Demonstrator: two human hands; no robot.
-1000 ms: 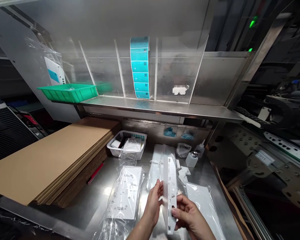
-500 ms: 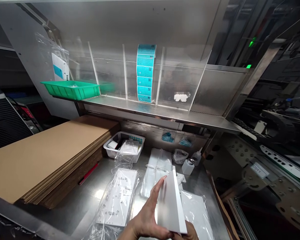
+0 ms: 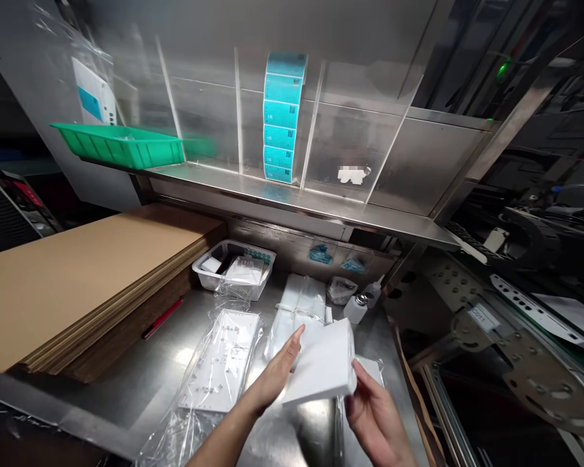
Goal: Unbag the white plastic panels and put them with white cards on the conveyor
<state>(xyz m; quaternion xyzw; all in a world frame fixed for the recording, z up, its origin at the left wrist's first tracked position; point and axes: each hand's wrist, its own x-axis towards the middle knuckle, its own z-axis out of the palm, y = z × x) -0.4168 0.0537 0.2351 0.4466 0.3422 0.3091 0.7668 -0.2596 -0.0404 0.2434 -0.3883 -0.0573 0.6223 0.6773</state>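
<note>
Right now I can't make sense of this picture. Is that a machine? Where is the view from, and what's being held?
No machine is doing the handling here. These are a person's two bare hands, seen from a camera worn on the head that looks forward and down. The left hand and the right hand are at a white moulded plastic part, the right hand gripping its edge. On the steel bench lie a clear bag holding a white panel, a stack of cardboard sheets, a white tray and a small dispenser bottle. Higher up are a green plastic tray and a strip of teal labels.
</note>
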